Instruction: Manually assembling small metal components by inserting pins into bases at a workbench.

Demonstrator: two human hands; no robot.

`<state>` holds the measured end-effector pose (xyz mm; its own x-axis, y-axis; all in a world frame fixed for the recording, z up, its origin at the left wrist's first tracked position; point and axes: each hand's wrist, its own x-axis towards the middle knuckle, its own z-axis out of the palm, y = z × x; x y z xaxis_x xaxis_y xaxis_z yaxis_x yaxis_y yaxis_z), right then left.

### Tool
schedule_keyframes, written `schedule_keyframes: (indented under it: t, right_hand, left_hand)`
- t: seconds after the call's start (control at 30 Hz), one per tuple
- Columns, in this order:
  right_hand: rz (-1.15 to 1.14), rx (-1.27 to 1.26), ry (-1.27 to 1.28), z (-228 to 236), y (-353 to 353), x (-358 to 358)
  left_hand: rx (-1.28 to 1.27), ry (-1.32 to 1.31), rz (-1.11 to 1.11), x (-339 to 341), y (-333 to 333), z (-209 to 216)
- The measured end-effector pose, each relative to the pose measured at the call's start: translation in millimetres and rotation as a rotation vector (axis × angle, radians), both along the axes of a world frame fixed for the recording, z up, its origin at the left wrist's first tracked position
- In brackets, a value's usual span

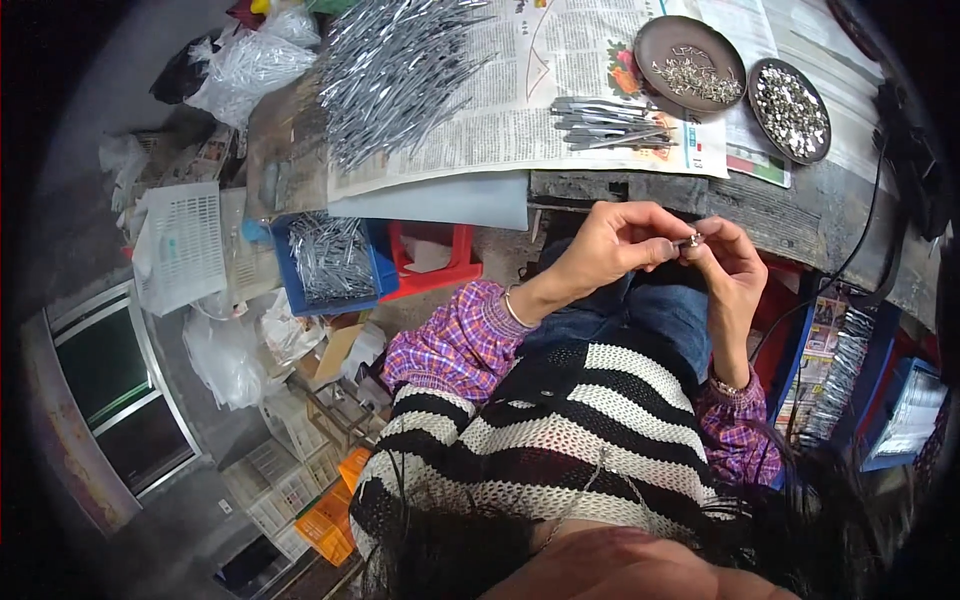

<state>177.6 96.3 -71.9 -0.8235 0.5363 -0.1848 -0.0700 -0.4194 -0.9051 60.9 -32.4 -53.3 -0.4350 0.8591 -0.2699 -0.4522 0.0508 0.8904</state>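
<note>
Both my hands are raised in front of the table's near edge, their fingertips meeting at a small shiny metal piece [692, 241]. My left hand [622, 243] pinches it from the left between thumb and forefinger. From the other side, my right hand [732, 268] closes thumb and fingers on the same piece. Fingers cover most of it, so its exact kind is hidden. Just beyond my hands, a small bunch of slim metal strips [612, 124] lies on the newspaper [510, 110]. A brown round dish [675, 35] holds tiny metal parts, and a smaller dark dish [823, 150] holds silvery bits.
A large heap of slim metal pieces [395, 75] covers the table's left part. Below it stand a blue bin [375, 275] of similar pieces and a red stool [455, 265]. Blue trays [870, 390] with metal pieces are at the right. A black cable [868, 215] hangs over the table's right side.
</note>
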Motion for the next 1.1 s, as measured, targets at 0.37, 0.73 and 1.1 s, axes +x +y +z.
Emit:
schedule_keyframes:
  t: [0.37,0.73,1.1]
  right_hand:
    - [-0.020,-0.023,-0.059,-0.6,-3.6,-1.7]
    - [-0.005,0.021,-0.090,6.9,-3.4,-8.7]
    - [-0.071,0.177,-0.073,6.1,3.1,-5.1]
  left_hand:
    - [0.048,0.534,0.172,9.2,-2.1,-5.5]
    - [-0.004,0.417,0.186,5.2,1.9,-0.1]
    - [-0.025,0.251,0.125,7.9,4.0,0.1]
